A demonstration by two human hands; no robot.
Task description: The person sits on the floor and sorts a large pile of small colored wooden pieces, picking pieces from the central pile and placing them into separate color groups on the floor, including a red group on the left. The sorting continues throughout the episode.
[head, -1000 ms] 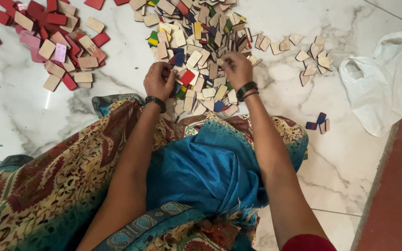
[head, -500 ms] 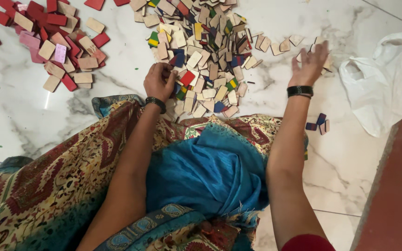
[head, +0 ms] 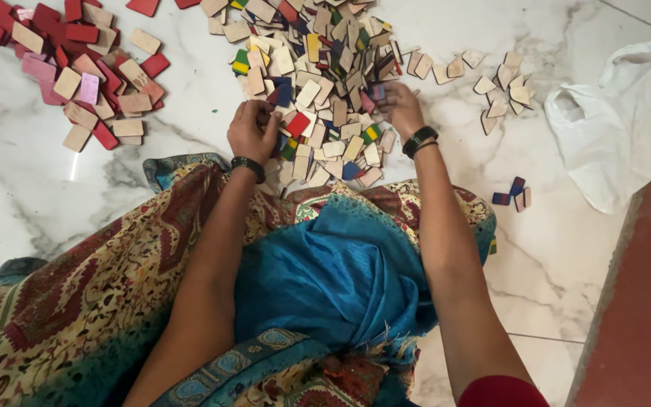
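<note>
Big tile pile (head: 318, 83) sits top centre on the floor (head: 190, 173), just beyond the lap cloth (head: 325, 279). Second tile heap (head: 77, 75) upper left, well apart. Small tile cluster (head: 502, 87) right of the big pile, plastic bag (head: 612, 120) further right. A few loose tiles (head: 512, 194) below the cluster. Left hand (head: 252, 130) and right hand (head: 399, 109) both at the big pile's near edge.

Both hands rest in the big central pile of small wooden tiles (head: 325, 83) on the marble floor (head: 190, 136); the left hand (head: 252, 130) is curled at its near edge, the right hand (head: 399, 107) is spread flat on the tiles; a red and tan pile (head: 77, 75) lies well to the left — a white plastic bag (head: 612, 120) to the right, a small tan cluster (head: 502, 87) between bag and pile.
</note>
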